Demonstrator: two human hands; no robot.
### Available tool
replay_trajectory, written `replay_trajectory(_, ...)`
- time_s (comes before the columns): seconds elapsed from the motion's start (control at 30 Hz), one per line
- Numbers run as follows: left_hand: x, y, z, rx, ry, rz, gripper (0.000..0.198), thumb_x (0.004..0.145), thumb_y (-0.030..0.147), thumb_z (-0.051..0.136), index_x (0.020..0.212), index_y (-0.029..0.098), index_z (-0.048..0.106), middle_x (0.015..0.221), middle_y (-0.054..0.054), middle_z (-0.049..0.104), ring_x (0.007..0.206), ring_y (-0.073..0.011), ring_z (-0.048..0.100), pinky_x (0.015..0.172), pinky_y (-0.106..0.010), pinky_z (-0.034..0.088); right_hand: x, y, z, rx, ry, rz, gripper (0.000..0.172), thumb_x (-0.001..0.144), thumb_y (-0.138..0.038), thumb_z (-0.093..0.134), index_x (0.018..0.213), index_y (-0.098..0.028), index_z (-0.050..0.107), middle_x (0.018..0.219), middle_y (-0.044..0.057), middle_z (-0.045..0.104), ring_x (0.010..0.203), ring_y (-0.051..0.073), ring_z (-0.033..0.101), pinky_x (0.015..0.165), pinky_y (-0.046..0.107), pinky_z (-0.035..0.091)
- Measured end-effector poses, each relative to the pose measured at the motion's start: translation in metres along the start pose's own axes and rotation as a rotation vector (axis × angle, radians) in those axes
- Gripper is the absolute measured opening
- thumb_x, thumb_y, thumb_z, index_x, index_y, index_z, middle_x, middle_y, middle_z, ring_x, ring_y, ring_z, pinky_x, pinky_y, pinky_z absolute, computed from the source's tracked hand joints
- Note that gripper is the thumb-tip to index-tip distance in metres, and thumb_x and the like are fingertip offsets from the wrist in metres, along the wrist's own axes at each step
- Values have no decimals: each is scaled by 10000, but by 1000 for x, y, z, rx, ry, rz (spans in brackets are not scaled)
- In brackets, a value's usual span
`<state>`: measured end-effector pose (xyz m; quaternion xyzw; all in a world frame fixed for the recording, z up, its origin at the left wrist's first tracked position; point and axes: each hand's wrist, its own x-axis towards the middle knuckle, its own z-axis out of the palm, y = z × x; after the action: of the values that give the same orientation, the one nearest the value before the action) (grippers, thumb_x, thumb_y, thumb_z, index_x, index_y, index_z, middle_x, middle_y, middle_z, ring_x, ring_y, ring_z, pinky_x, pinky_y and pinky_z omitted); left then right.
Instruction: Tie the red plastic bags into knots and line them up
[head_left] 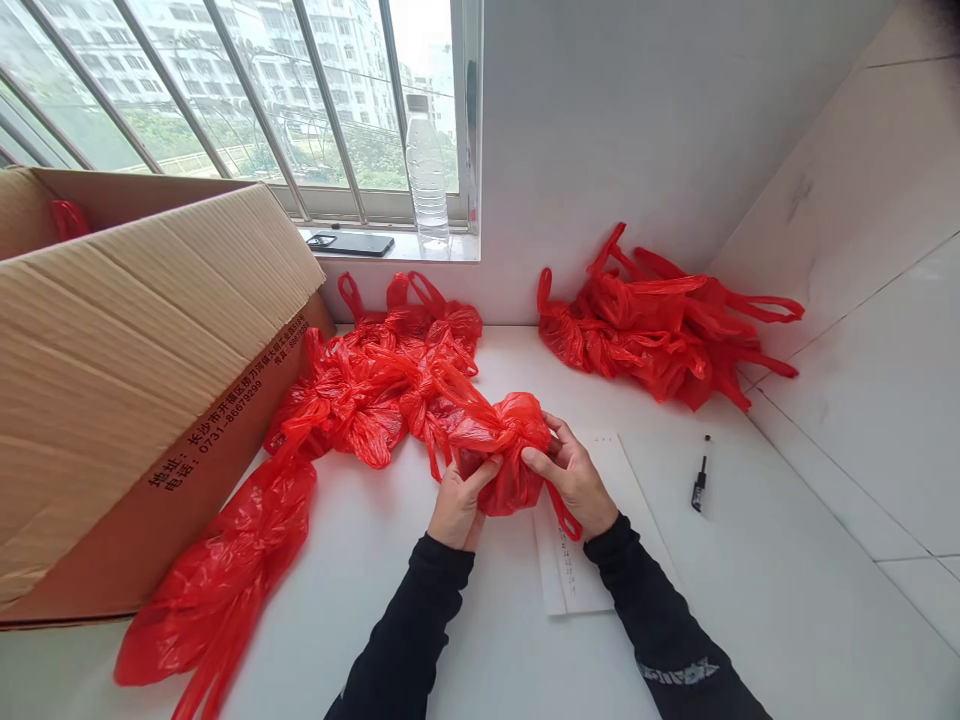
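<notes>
White tabletop (pixel 352 560); both hands (pixel 455 508) (pixel 582 485) gripping red plastic bag (pixel 514 485): glossy, translucent, crumpled, knotted, bulging.

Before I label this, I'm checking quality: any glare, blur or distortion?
Head view: window bright, washed out at its upper right; head view: highlights on held red bag, left hand and right hand fairly sharp; head view: dark blur in top right corner, cardboard box seemingly stretched.
</notes>
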<state>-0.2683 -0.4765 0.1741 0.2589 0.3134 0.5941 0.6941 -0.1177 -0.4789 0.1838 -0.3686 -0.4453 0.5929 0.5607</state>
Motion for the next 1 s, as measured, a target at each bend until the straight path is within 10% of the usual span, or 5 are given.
replay_trajectory(0.47, 0, -2, -6, 479, -100, 41, 291, 730, 354, 817, 910, 140, 734, 901, -86, 777, 875, -254, 716, 824, -346, 553, -2, 1, 0, -127, 55, -39, 693, 799, -346, 792, 1385, -291, 425, 1188, 53, 699, 1076, 246, 676, 998, 432, 515)
replay_trajectory(0.87, -3, -4, 0, 481, -166, 4, 296, 727, 345, 823, 919, 136, 742, 886, -73, 779, 833, -231, 718, 779, -315, 560, 0, 2, -4, -266, 182, -115, 219, 885, -362, 646, 1065, -238, 648, 901, 3, 688, 808, 198, 637, 841, 351, 532)
replay_trajectory(1.0, -2, -1, 0, 505, -132, 11, 278, 731, 356, 809, 884, 132, 747, 827, -64, 775, 774, -218, 712, 735, -301, 554, -2, -2, -1, -247, 119, -72, 416, 861, -402, 695, 1232, -259, 575, 1039, 13, 696, 953, 219, 661, 946, 382, 513)
